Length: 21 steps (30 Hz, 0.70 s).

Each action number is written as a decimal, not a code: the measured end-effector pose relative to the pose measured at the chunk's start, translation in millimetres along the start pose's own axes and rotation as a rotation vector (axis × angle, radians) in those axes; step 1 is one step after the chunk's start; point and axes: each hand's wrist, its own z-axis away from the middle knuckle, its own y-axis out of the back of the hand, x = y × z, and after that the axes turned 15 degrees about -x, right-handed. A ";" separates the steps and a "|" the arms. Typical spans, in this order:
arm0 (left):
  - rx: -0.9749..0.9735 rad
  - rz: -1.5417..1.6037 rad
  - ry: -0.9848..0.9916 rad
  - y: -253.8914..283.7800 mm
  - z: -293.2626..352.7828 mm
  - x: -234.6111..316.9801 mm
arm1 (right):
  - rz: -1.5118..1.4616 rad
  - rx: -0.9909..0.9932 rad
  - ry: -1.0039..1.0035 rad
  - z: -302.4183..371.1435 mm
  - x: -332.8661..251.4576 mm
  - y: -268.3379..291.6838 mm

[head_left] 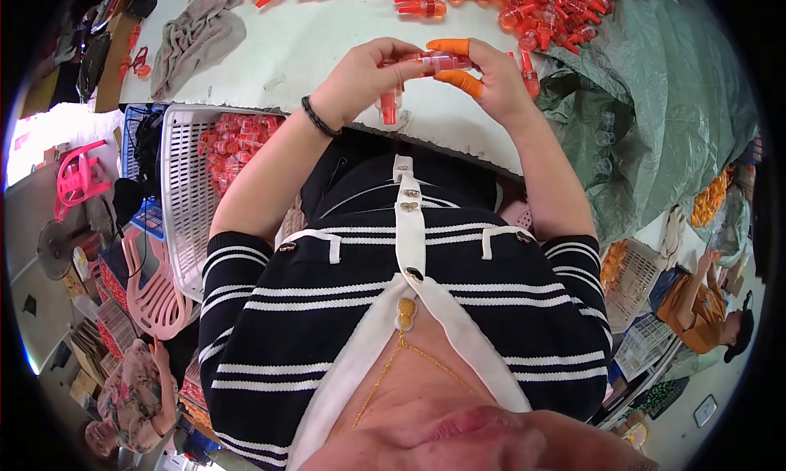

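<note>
Navy knit top with white stripes (458,299) lies closest to the camera. Over the white table (327,37), the left hand (368,74) and the right hand (496,76), its thumb and forefinger in orange covers (458,82), pinch opposite ends of a translucent red plastic tube (446,62). Two-handed handling seems the step in hand; the next move likely calls for a steady, aligned grip.
</note>
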 end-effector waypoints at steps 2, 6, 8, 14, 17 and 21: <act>0.038 -0.209 -0.047 -5.9 4.6 -0.4 | -0.074 -0.008 -0.068 0.8 3.5 -3.3; 0.234 -0.899 -0.365 -16.5 10.1 -3.2 | -0.398 -0.001 -0.171 5.3 21.4 -19.2; 0.169 -0.823 -0.250 -11.7 19.1 -3.4 | -0.493 -0.052 -0.165 5.4 26.2 -32.0; 0.076 -0.943 0.089 44.7 94.7 5.4 | 0.008 0.117 -0.166 26.9 19.1 1.2; 0.115 -1.056 0.320 80.9 152.5 -8.7 | 0.546 0.280 -0.400 46.2 34.7 40.7; 0.176 -1.238 0.366 79.3 166.1 -16.4 | 0.753 0.322 -0.703 48.8 39.9 50.3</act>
